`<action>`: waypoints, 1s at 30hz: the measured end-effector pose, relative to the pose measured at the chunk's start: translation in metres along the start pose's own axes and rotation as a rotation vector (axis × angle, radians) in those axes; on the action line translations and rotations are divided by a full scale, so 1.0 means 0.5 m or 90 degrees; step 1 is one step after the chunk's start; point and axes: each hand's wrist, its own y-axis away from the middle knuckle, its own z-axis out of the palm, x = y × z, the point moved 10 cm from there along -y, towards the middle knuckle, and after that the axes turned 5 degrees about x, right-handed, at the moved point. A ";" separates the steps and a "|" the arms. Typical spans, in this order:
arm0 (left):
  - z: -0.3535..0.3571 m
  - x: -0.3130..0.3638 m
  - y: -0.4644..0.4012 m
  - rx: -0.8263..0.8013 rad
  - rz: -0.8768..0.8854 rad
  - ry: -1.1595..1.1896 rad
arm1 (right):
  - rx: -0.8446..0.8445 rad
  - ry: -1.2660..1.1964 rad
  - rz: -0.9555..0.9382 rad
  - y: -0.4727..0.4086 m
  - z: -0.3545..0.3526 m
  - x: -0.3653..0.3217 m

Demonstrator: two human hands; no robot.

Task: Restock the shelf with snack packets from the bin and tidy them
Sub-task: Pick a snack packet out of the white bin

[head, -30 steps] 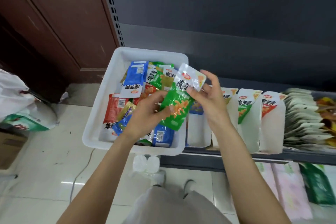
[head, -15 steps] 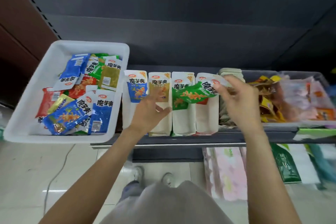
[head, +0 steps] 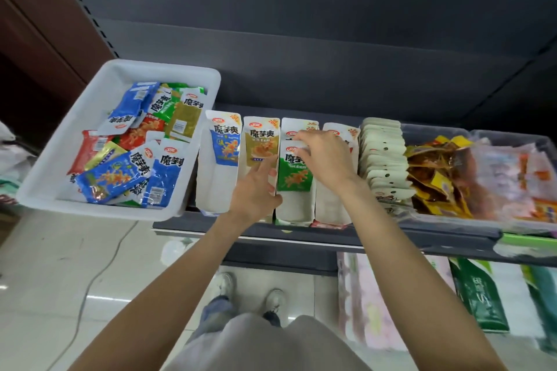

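Observation:
A green snack packet (head: 294, 175) stands upright in the third white display box (head: 294, 212) on the shelf (head: 301, 235). My right hand (head: 327, 159) pinches the packet's top edge. My left hand (head: 256, 190) is flat with straight fingers, touching the packet's left side beside the yellow packet (head: 260, 144). A blue packet (head: 224, 141) stands in the first box. To the left sits the white bin (head: 96, 209), holding several loose blue, green, red and olive packets (head: 120, 178). A fourth box behind my right hand is mostly hidden.
A row of white packets (head: 382, 159) stands right of the boxes, then a grey crate (head: 437, 220) of orange and red snacks. Pink (head: 370, 295) and green (head: 479, 295) packs lie on the lower shelf. Tiled floor and my shoes are below.
The green packet went from the air above the bin, rightwards to the shelf, and now stands in the third box. My left hand let go and followed to its left side.

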 end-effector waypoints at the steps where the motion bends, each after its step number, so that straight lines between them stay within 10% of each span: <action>1: 0.001 -0.002 -0.001 0.009 -0.002 -0.006 | 0.002 0.007 -0.008 0.000 0.007 -0.004; 11: -0.121 0.021 0.026 0.156 0.105 0.002 | 0.365 -0.045 0.004 0.057 -0.132 -0.044; 17: -0.387 -0.088 0.100 0.442 0.209 -0.065 | 0.180 -0.269 -0.035 0.029 -0.041 -0.218; 24: -0.400 -0.370 0.021 0.108 -0.101 -0.263 | -0.169 -0.027 -0.178 -0.078 0.196 -0.458; 30: -0.392 -0.410 0.000 0.057 -0.061 -0.251 | -0.162 0.155 -0.023 -0.132 0.285 -0.483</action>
